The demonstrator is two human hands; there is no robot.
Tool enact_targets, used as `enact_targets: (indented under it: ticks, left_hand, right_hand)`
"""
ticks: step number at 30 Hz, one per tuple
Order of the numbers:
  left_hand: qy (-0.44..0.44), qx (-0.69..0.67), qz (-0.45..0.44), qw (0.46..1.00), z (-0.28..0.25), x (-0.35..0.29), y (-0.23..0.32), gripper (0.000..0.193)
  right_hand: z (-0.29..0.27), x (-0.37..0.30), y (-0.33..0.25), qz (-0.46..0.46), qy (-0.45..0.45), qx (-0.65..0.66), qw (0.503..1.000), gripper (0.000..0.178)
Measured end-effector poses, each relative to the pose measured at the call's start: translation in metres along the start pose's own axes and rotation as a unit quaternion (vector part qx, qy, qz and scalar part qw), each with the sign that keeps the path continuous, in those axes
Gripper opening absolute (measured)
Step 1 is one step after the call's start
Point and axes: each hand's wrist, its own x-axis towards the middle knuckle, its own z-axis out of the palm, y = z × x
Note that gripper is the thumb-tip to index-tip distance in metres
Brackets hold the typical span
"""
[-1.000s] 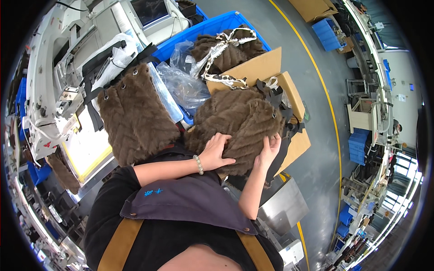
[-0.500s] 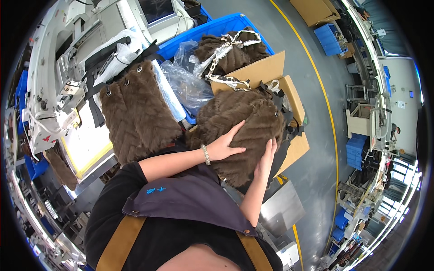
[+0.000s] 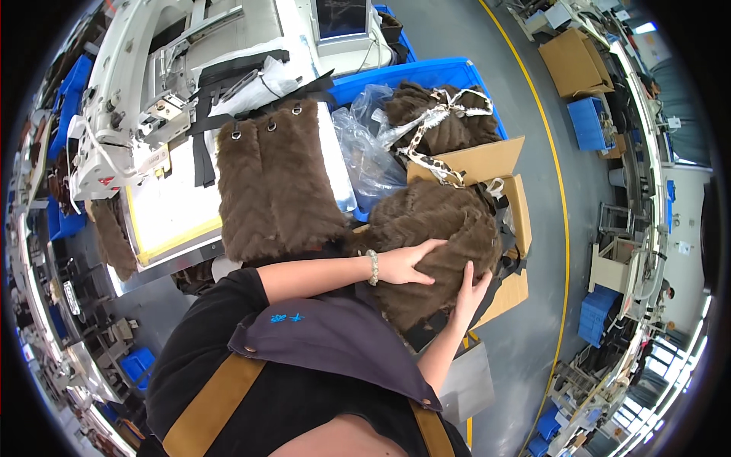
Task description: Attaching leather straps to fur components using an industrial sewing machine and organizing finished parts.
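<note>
A bundle of brown fur pieces (image 3: 434,217) lies in front of me, over an opened cardboard box (image 3: 487,158). My left hand (image 3: 407,264) rests on its near left part, thumb and fingers apart. On its near right side, my right hand (image 3: 468,295) touches the fur with fingers stretched and spread. Left of the bundle, a flat brown fur panel (image 3: 282,183) with several metal eyelets along its far edge hangs over the worktable's edge. Dark fabric shows under the bundle's near right side.
A blue bin (image 3: 426,70) behind the box holds clear plastic bags (image 3: 365,152) and more brown fur (image 3: 438,114) tied with spotted strips. A white sewing machine (image 3: 114,152) stands at the left. Along the right runs a yellow floor line (image 3: 563,206).
The view has shifted, so the surroundings sit farther right and lower. My right hand's fingers have spread apart on the fur. My left hand stays on the bundle.
</note>
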Motion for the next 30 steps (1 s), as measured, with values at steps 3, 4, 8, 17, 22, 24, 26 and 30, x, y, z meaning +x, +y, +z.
enact_targets:
  ticks: [3, 4, 8, 17, 22, 24, 26, 30]
  left_hand:
    - [-0.006, 0.025, -0.036, 0.999, 0.005, 0.003, 0.001, 0.076]
    - [-0.014, 0.024, -0.032, 0.999, 0.007, 0.005, 0.005, 0.076]
    - [-0.071, -0.027, -0.013, 0.997, 0.017, 0.009, 0.016, 0.076]
    - [-0.091, -0.015, -0.026, 0.995, 0.04, -0.007, 0.039, 0.078]
    - [0.047, 0.024, -0.003, 0.999, 0.012, -0.039, 0.052, 0.078]
    - [0.12, 0.07, 0.03, 0.99, -0.001, -0.058, 0.06, 0.08]
    - [0.185, 0.096, 0.045, 0.977, -0.012, -0.077, 0.07, 0.083]
    - [0.359, 0.127, 0.073, 0.922, -0.024, -0.123, 0.069, 0.084]
  right_hand:
    - [-0.004, -0.011, 0.01, 0.057, -0.007, 0.011, 0.998, 0.043]
    - [-0.007, -0.016, 0.016, 0.09, -0.026, 0.081, 0.992, 0.045]
    - [-0.006, -0.037, 0.009, 0.272, -0.037, 0.367, 0.889, 0.06]
    - [-0.011, -0.001, 0.015, 0.191, -0.015, 0.507, 0.84, 0.058]
    - [0.022, 0.02, -0.039, 0.033, -0.06, 0.435, 0.898, 0.051]
    - [0.044, 0.027, -0.064, -0.156, -0.072, 0.26, 0.95, 0.056]
    - [0.074, 0.029, -0.095, -0.164, -0.114, 0.269, 0.942, 0.064]
    - [0.151, 0.011, -0.166, -0.128, -0.333, 0.308, 0.882, 0.073]
